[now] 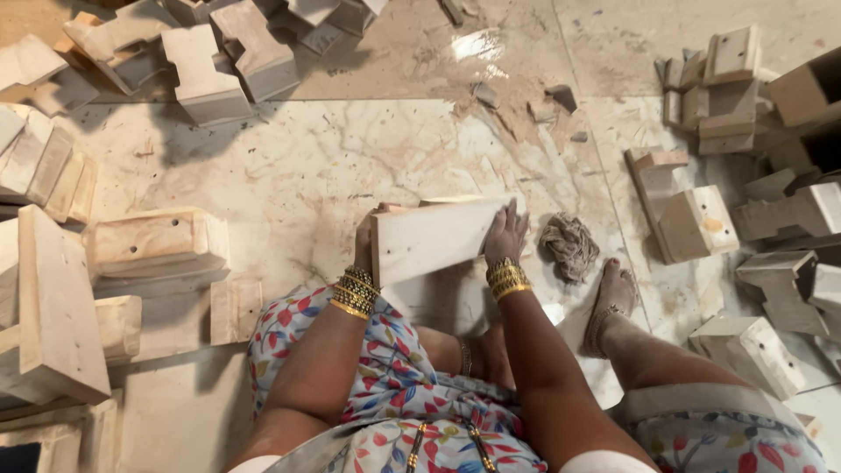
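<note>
A marble floor point(289, 175) is lying dusty, with pale wood blocks point(210, 61) piling up around its edges. A person is sitting on it, holding a flat board point(434, 238) on edge in front of the knees. The left hand point(366, 241) is gripping the board's left end, fingers mostly hidden behind it. The right hand point(505, 235) is pressing flat-fingered on the board's right end. A crumpled rag point(569, 246) is lying just right of it, near a bare foot point(611, 298).
</note>
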Motion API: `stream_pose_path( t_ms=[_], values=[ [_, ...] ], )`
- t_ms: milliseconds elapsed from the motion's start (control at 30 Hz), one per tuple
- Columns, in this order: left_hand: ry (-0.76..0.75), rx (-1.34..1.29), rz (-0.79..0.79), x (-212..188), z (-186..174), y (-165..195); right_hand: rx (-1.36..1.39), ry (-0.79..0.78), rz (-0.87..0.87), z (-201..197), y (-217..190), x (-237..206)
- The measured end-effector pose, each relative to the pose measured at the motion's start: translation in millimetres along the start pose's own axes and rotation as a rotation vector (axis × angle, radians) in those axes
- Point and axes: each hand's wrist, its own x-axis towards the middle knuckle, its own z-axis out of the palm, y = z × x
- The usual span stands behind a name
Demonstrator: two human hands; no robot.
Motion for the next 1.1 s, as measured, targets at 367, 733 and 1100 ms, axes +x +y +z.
stream_pose_path(
  t_ms=[367,733,1100],
  values=[
    [-0.023,-0.480,-0.197,-13,36,26,0.024,-0.114,-0.729,23,-149,-90],
    [0.005,0.759,0.179,2,17,-14,-0.193,-0.414,0.035,-14,-14,49],
    [-0.083,0.916,0.457,-29,28,12,0.471,-0.424,-0.408,-14,-131,-45]
  ],
)
